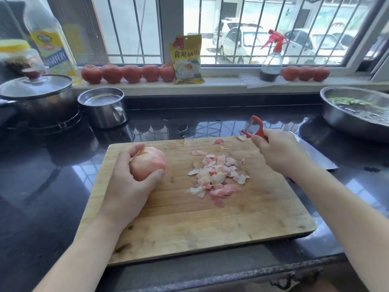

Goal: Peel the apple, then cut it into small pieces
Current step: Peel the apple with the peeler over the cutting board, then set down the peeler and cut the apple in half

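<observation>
Apple sits at the board's left end, held in the left hand, whose fingers and thumb curl round it. Most of its visible surface looks pale and stripped, with faint pink patches left near the top and on the right flank; whether skin remains on the hidden underside cannot be told. Peels lie heaped near the middle of the board, to the right of the apple, with a few stray scraps toward the board's far edge. The right hand grips a red peeler at the board's far right corner, well apart from the apple, blade lifted over the edge.

By the look of it, peeling is nearly finished or just done, with perhaps a touch-up on those pink patches. Cutting has not started: the apple is whole, and no pieces lie on the board. A knife rests on the dark surface just off the board's right edge, partly behind the right wrist, within easy reach for the second step. Clearing the peels from the board would likely help before slicing begins.
</observation>
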`<state>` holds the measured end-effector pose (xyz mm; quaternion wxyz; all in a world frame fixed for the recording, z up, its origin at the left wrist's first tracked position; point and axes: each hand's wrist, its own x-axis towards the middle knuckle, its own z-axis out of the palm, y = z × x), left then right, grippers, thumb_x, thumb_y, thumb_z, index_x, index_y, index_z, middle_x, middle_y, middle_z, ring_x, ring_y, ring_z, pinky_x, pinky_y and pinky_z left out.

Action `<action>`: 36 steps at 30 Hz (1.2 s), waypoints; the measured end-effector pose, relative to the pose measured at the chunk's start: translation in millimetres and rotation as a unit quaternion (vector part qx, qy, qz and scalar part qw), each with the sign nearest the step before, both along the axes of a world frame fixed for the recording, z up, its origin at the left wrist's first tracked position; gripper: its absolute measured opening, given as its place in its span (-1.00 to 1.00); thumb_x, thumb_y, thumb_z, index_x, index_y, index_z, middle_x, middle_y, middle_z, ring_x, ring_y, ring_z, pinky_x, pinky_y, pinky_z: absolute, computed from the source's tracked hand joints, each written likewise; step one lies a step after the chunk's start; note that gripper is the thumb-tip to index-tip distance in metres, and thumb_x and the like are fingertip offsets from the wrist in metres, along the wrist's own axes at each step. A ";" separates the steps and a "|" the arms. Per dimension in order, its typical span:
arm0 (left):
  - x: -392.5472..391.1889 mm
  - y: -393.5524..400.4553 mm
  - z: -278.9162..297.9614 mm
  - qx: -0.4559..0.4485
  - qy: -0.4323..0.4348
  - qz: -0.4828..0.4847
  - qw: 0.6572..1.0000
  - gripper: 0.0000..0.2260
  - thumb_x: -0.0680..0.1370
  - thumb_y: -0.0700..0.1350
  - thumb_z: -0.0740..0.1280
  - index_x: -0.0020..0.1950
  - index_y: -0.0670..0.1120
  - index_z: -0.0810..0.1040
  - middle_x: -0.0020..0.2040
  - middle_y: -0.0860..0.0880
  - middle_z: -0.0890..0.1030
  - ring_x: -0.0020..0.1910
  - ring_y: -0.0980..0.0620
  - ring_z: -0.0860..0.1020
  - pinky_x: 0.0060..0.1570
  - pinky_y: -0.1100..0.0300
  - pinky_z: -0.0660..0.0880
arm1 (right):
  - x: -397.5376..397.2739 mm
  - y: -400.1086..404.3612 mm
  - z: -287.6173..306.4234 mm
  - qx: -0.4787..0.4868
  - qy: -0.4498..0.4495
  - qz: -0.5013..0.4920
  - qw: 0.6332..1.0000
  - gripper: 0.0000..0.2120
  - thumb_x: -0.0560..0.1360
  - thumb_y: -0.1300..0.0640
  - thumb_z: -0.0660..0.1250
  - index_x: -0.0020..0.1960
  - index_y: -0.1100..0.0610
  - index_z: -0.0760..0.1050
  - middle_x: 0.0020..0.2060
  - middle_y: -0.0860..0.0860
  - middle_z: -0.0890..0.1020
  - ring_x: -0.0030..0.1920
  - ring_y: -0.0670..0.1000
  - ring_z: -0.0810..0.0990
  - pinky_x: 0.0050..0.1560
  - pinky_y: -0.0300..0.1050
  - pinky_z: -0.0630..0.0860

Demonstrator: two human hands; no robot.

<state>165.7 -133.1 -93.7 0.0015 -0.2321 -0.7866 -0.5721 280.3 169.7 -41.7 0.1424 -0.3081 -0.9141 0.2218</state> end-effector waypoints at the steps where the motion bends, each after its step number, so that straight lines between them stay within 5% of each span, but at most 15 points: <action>1: -0.4 -0.9 0.4 0.027 -0.017 0.007 0.999 -0.45 0.47 -0.11 0.57 0.37 0.18 0.45 0.27 0.13 0.53 0.16 0.25 0.53 -0.06 0.56 0.40 | -4.3 -6.0 2.3 -0.011 -0.008 0.019 1.000 -0.67 0.68 -0.07 0.15 -0.19 0.04 0.47 -0.27 0.02 0.56 -0.27 0.02 0.50 -0.34 -0.08 0.29; 4: -2.3 -3.9 2.7 0.129 -0.047 0.056 0.989 -0.48 0.39 0.03 0.52 0.28 0.32 0.45 0.27 0.10 0.55 0.15 0.14 0.58 0.12 0.24 0.53 | -17.0 -35.9 3.1 0.013 -0.082 0.109 0.991 -0.79 0.66 -0.01 0.19 -0.04 0.06 0.49 -0.18 -0.02 0.56 -0.16 0.04 0.53 -0.26 -0.12 0.39; 8: -5.4 -9.4 4.4 0.222 -0.061 0.135 0.964 -0.46 0.37 0.05 0.48 0.32 0.30 0.45 0.28 0.08 0.53 0.19 0.07 0.60 0.18 -0.15 0.60 | -31.6 -88.0 9.4 0.071 -0.071 0.210 0.973 -0.89 0.60 0.00 0.32 -0.08 -0.01 0.49 -0.24 -0.14 0.49 -0.22 -0.09 0.44 -0.25 -0.35 0.29; 12: -15.3 -14.2 1.5 0.260 -0.106 0.176 0.943 -0.44 0.33 0.09 0.45 0.33 0.25 0.46 0.22 0.15 0.53 0.21 -0.03 0.60 0.18 -0.27 0.59 | -80.7 -96.1 -0.7 0.071 -0.045 0.236 0.968 -0.79 0.60 -0.07 0.35 0.21 -0.07 0.54 -0.03 -0.06 0.42 -0.05 0.02 0.49 -0.01 -0.05 0.46; 17: -19.9 -11.0 -1.1 0.224 -0.128 0.142 0.956 -0.46 0.33 0.04 0.42 0.32 0.18 0.47 0.19 0.15 0.54 0.19 0.03 0.59 0.15 0.02 0.60 | -168.9 -38.3 -16.2 0.165 -0.096 0.156 0.969 -0.69 0.62 0.12 0.25 0.29 -0.14 0.55 0.09 0.04 0.43 0.12 0.15 0.46 0.07 0.03 0.34; 22: -21.4 -5.1 -7.2 0.109 -0.061 0.113 0.986 -0.54 0.45 -0.05 0.53 0.28 0.19 0.47 0.19 0.18 0.55 0.16 0.14 0.56 0.07 0.29 0.47 | -207.9 -11.2 -23.2 0.124 -0.173 0.117 0.970 -0.58 0.58 0.23 0.23 0.32 -0.14 0.54 0.31 0.06 0.44 0.32 0.20 0.40 0.32 0.14 0.40; 26: -18.2 -1.0 -9.9 0.019 -0.013 0.105 0.994 -0.49 0.46 -0.10 0.53 0.35 0.15 0.47 0.23 0.17 0.51 0.21 0.15 0.49 0.06 0.47 0.36 | -211.9 -3.8 -33.6 0.100 -0.212 0.122 0.964 -0.46 0.57 0.25 0.13 0.45 -0.20 0.42 0.38 0.09 0.42 0.37 0.22 0.35 0.28 0.18 0.48; 31: -12.2 0.4 -6.3 -0.013 0.018 0.101 0.995 -0.49 0.46 -0.09 0.52 0.37 0.09 0.48 0.22 0.11 0.52 0.23 0.10 0.48 0.16 0.38 0.38 | -179.8 -2.4 -29.1 0.057 -0.025 0.079 0.995 -0.50 0.57 0.28 0.23 0.45 -0.07 0.43 0.26 0.07 0.46 0.28 0.15 0.43 0.21 0.09 0.50; 34: -5.0 2.0 -1.0 -0.022 0.029 0.103 0.994 -0.50 0.42 0.03 0.50 0.34 0.09 0.49 0.23 0.10 0.54 0.26 0.04 0.49 0.31 0.06 0.45 | -115.7 -1.5 -26.2 0.031 0.108 0.039 0.993 -0.71 0.57 0.28 0.26 0.21 0.04 0.60 0.08 0.03 0.55 0.08 0.07 0.55 -0.07 -0.11 0.54; 36: 6.2 3.8 7.8 -0.025 0.039 0.102 0.994 -0.48 0.40 0.05 0.47 0.35 0.12 0.48 0.23 0.14 0.50 0.27 0.04 0.48 0.35 -0.04 0.45 | -67.2 4.2 -27.5 0.053 0.127 0.015 0.990 -0.88 0.55 0.17 0.36 0.03 0.06 0.66 -0.02 0.04 0.65 0.01 0.09 0.61 0.00 0.00 0.57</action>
